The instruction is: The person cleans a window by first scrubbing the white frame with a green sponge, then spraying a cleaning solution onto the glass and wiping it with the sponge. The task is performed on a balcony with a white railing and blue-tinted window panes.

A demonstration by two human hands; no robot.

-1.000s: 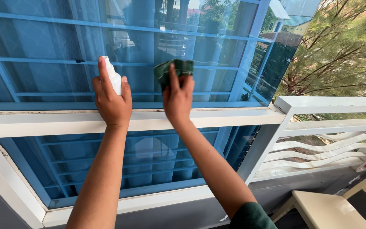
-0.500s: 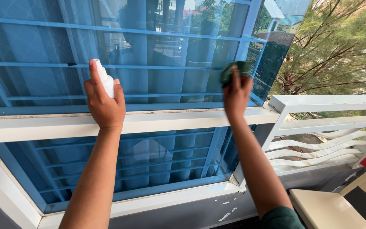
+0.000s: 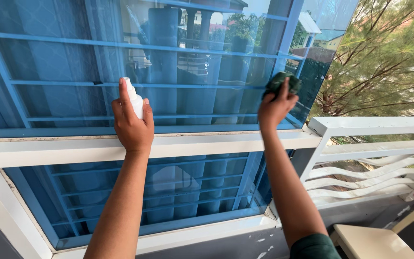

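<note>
Two hands up at the window, one person.

Left hand [image 3: 132, 125]: fingers clenched round one white spray bottle [image 3: 134, 99], index finger laid up along its neck toward the nozzle. Bottle is upright, held just in front of the upper pane [image 3: 63, 62], left of centre, above the white rail [image 3: 49, 151].

Right hand [image 3: 275, 108]: fingers bunched on one dark green cloth [image 3: 278, 81], wadded into a ball. Cloth is pressed against the upper pane near its right edge, just above the rail. Thumb and fingertips are wrapped over the wad, the palm side is hidden.

Count of the rest:
- Two glass panes, the upper one and a lower pane [image 3: 168, 192], split by the one white rail.
- Blue bars behind the glass: four horizontal ones show in the upper pane, plus a thick one along its bottom. The lower pane has more, partly masked by the arms, so no firm count.
- One white balcony railing [image 3: 374, 125] to the right, wavy white slats under it; four show clearly.
- One pale table corner [image 3: 370, 242] bottom right.
- One tree [image 3: 389, 62] beyond the railing.
- One dark green sleeve [image 3: 315, 247] on the right arm; left arm is bare as far as the frame shows.

Upper pane mirrors columns and roofs. White paint is chipped on the sill [image 3: 259, 240] under the lower pane.
</note>
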